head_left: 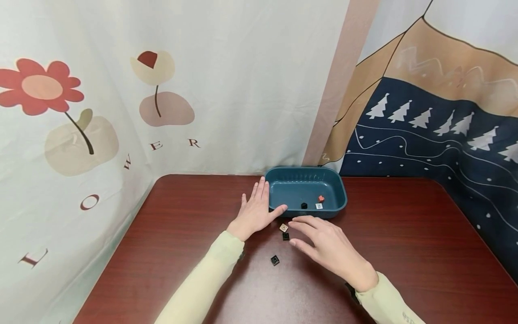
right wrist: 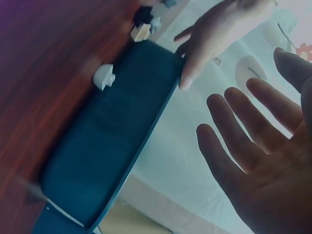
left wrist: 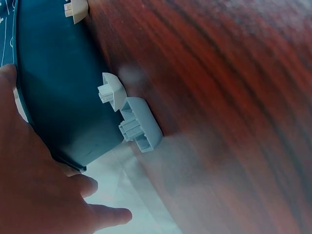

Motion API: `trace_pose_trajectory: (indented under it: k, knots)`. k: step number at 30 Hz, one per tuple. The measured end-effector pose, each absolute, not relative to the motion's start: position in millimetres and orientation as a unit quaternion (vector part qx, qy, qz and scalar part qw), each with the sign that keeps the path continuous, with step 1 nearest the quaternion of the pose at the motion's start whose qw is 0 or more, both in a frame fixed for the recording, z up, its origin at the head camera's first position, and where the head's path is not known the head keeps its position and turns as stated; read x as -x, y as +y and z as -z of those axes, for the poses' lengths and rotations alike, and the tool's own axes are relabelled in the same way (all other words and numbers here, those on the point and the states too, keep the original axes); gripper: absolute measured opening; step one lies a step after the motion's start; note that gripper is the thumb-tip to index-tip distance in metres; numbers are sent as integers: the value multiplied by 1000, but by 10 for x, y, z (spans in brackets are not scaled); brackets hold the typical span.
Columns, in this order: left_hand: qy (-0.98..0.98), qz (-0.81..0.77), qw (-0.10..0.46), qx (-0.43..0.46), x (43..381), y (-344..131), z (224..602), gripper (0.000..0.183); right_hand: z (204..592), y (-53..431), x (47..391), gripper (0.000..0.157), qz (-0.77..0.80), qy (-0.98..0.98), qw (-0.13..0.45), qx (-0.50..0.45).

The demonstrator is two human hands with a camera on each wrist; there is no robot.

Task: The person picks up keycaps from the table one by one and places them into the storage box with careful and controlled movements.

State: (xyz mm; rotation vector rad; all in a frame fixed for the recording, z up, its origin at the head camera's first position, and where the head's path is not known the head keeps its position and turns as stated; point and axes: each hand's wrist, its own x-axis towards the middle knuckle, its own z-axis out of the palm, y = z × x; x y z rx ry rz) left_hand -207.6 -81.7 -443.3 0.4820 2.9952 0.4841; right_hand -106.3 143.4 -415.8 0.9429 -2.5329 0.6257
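My left hand [head_left: 255, 213] rests its straight fingers along the left end of a teal plastic tray [head_left: 341, 184], thumb at the near corner. My right hand [head_left: 332, 245] is held over the table just right of the loose keycaps, its fingers spread and empty in the right wrist view. A beige keycap [head_left: 283, 228] and a black keycap [head_left: 285, 236] lie close together before the tray. Another black keycap [head_left: 275, 260] lies nearer to me. The left wrist view shows a pale blue-grey keycap [left wrist: 142, 124] and a whitish keycap [left wrist: 114, 91] beside the tray.
Inside the tray lie a black keycap [head_left: 304, 205], a white keycap [head_left: 319, 206] and an orange-red keycap [head_left: 321, 198]. The tray stands at the back edge of the reddish-brown table [head_left: 194, 211]. A printed curtain [head_left: 243, 90] hangs behind it.
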Motion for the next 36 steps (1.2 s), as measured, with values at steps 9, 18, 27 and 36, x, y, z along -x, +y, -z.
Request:
trace_pose_trajectory:
  k: [9,18,27,36]
  knots:
    - [974,-158,32,-157,2082,-810,4439,104,4216,1294,984,40,-202,-891,155,-377]
    - [975,-158,35,-154,2079,-807,4430,105,4266,1172,962,40,-176,-878,147,-419]
    - [974,-158,38,-156,2065,-807,4419,105,4331,1060,948,42,-131,-875,83,-458]
    - [974,-159,34,-158,2062,-811,4425,103,4390,947,920,53,-92,-891,26,-444]
